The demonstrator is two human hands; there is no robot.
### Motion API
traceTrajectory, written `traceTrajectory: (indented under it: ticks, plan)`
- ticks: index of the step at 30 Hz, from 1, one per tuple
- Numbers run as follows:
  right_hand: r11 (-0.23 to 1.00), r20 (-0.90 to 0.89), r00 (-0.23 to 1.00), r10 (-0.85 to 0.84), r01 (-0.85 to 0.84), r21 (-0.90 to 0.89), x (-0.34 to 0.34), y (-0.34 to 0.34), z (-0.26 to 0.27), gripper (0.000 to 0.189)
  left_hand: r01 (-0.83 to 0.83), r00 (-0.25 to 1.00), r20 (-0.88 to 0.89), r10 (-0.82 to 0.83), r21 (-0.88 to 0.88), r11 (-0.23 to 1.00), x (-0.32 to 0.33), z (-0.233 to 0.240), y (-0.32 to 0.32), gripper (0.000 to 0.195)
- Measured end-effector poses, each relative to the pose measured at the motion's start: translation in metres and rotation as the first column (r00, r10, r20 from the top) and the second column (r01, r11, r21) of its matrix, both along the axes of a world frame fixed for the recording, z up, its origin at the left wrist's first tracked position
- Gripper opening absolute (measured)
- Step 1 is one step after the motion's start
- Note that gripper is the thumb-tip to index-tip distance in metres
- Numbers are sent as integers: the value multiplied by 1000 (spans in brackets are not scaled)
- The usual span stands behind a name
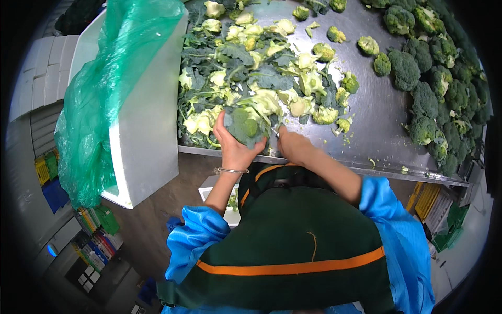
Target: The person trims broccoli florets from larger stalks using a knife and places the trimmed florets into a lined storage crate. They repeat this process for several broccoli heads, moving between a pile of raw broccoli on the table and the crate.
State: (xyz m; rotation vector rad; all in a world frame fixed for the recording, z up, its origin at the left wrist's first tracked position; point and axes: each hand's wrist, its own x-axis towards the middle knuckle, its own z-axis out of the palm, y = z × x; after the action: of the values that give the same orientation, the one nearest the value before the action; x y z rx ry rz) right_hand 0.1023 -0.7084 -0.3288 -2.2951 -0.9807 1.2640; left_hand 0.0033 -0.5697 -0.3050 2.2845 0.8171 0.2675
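My left hand (237,147), with a metal bangle at its wrist, holds a broccoli head (243,123) over the near edge of the steel table. Its pale stem side points up and to the right. In my right hand (292,145) is a small knife (275,133), its blade against the stem side and partly hidden. Behind both hands lies a heap of broccoli leaves (270,76) and pale cut stems (300,106). Small florets (325,115) lie along the right side of the heap.
A white foam box (151,98) draped with a green plastic bag (98,98) stands left of the heap. Whole broccoli heads (425,98) are piled along the right of the steel table (376,145). Below the table's near edge is another white box (232,216). Stacked crates (96,247) stand at lower left.
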Motion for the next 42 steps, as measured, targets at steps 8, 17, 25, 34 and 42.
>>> traceTrajectory:
  ticks: [8, 17, 25, 34, 42]
  plan:
    - [750, -573, 691, -441, 635, 188, 26, -1, 89, 29, 253, 868, 425, 256, -822, 510, -18, 55, 43, 112]
    - [502, -828, 500, -254, 800, 329, 58, 28, 149, 51, 274, 879, 427, 214, -818, 505, 15, 113, 52, 117]
    - [634, 216, 961, -174, -58, 771, 63, -27, 162, 34, 259, 887, 437, -147, -210, 943, 32, 163, 57, 110]
    - [671, -115, 880, -462, 431, 603, 61, -33, 135, 26, 163, 932, 346, -110, -129, 978, 14, 173, 54, 106]
    - [670, -1, 990, -143, 98, 735, 45, -13, 161, 25, 132, 867, 454, -204, 185, 974, -4, 162, 64, 98]
